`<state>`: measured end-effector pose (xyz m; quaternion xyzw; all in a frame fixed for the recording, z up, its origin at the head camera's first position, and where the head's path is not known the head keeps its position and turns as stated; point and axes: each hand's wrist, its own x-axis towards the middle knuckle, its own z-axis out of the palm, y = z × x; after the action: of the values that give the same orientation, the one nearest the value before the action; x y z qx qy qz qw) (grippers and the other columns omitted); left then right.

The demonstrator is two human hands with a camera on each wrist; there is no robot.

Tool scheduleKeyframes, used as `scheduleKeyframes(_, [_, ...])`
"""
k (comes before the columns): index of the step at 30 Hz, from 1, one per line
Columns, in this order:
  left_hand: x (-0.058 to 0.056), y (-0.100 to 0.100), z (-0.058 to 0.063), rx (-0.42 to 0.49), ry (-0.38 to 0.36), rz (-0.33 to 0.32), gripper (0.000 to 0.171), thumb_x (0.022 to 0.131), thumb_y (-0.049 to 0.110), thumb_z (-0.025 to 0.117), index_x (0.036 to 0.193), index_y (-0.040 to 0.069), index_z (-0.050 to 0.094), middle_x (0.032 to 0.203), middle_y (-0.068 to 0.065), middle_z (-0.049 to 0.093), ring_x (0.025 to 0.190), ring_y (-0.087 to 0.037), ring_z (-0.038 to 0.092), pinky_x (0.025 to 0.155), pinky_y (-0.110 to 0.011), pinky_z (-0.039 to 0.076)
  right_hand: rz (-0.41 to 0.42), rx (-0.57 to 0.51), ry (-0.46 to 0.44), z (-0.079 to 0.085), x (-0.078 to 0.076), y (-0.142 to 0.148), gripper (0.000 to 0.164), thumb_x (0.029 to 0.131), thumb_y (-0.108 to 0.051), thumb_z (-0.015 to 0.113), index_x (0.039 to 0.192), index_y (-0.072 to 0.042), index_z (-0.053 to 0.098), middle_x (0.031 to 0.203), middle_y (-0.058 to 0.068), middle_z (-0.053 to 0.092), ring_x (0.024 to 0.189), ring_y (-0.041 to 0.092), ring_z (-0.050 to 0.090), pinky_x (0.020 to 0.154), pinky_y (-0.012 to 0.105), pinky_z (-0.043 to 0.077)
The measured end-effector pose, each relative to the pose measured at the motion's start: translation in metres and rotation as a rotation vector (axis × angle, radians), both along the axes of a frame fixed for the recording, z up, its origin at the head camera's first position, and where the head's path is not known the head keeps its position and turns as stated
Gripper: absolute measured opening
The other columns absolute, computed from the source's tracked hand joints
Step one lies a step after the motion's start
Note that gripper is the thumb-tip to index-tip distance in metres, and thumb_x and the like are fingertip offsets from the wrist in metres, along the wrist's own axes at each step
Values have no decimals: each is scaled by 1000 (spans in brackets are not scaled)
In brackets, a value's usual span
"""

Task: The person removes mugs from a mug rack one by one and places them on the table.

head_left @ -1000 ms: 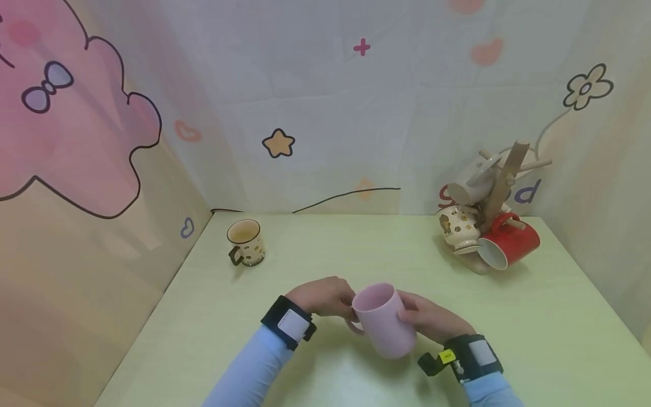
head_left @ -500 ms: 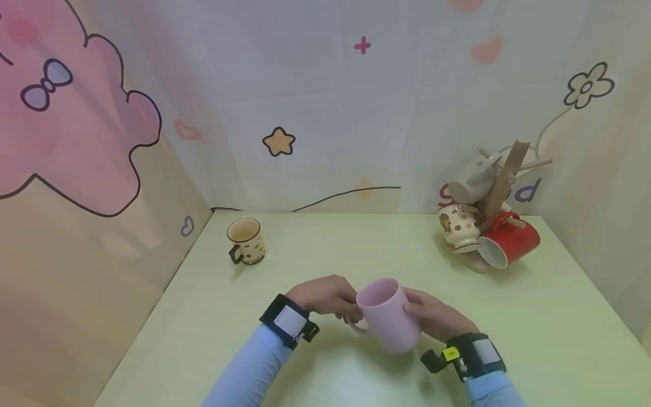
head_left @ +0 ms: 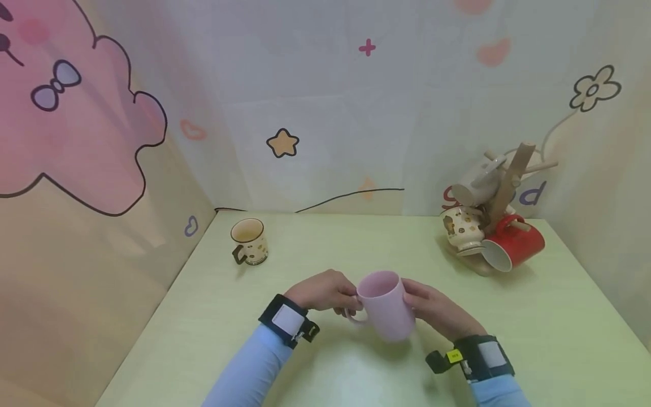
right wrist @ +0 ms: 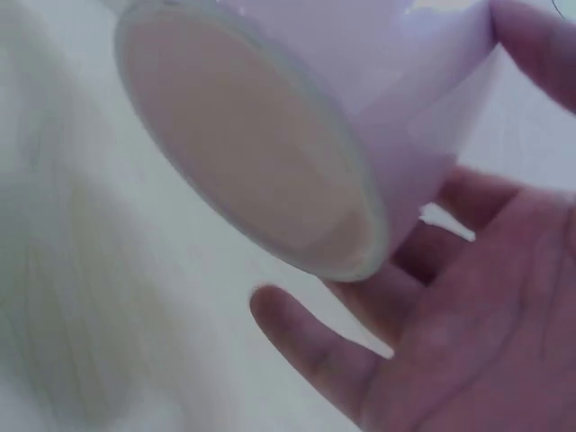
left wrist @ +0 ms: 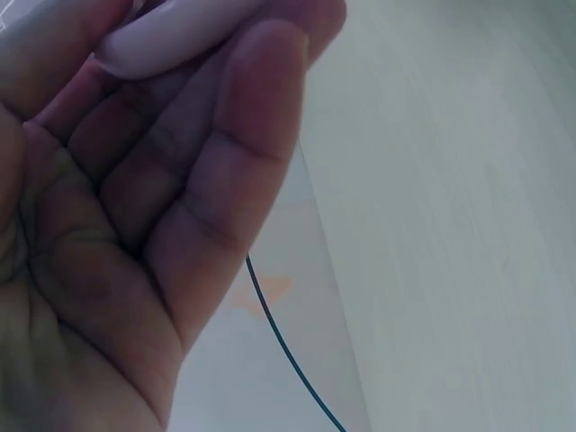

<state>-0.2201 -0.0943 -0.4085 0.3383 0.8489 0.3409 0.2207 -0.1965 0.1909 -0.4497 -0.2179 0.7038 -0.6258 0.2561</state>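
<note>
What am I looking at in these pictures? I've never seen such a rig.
There is no machine here: a person is at work, bare-handed. The wide picture comes from a camera worn on the head; the close ones from a camera on each wrist. The left grip holds the pink mug by its handle, and the right grip holds its side. The mug is tilted; the right wrist view shows its underside. On the pale green table stand a cream mug at left and a wooden stand at right, bearing a white mug, a red mug and a patterned cup.
</note>
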Motion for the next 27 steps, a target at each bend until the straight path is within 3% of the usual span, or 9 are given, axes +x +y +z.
scheduleKeyframes(3, [-1, -3, -1, 9, 11, 26, 17, 96, 15, 65, 91, 2, 75, 73, 4, 71, 69, -16, 69, 66, -33, 57, -82, 43, 23, 4, 3, -3, 62, 105, -28, 48, 155, 1, 25, 157, 23, 29, 141, 42, 30, 110, 59, 30])
scheduleKeyframes(8, [-6, -10, 0, 26, 29, 88, 19, 97, 16, 64, 90, 2, 75, 74, 2, 70, 74, -23, 71, 66, -31, 57, -164, 77, 71, 8, 5, -5, 61, 105, -29, 49, 153, 2, 27, 155, 24, 32, 141, 43, 31, 110, 57, 31])
scheduleKeyframes(15, [-9, -21, 4, 30, 85, 225, 18, 96, 18, 65, 92, 5, 76, 78, -1, 70, 71, -18, 69, 69, -40, 58, -288, 280, 124, 15, 9, -9, 71, 103, -44, 50, 155, -1, 26, 153, 23, 38, 141, 41, 34, 109, 59, 30])
scheduleKeyframes(23, [-15, -35, 5, -7, 215, 405, 21, 97, 22, 66, 92, 4, 77, 75, 0, 69, 66, -14, 63, 58, -29, 49, -365, 447, 184, 16, 10, -12, 77, 99, -54, 51, 154, -4, 29, 149, 26, 41, 136, 44, 39, 101, 59, 41])
scheduleKeyframes(27, [-18, -41, 4, -16, 295, 507, 25, 97, 23, 64, 85, 5, 76, 72, 0, 67, 64, -13, 60, 55, -28, 44, -386, 526, 271, 13, 11, -12, 77, 99, -55, 50, 153, -3, 31, 149, 27, 41, 133, 46, 42, 100, 60, 41])
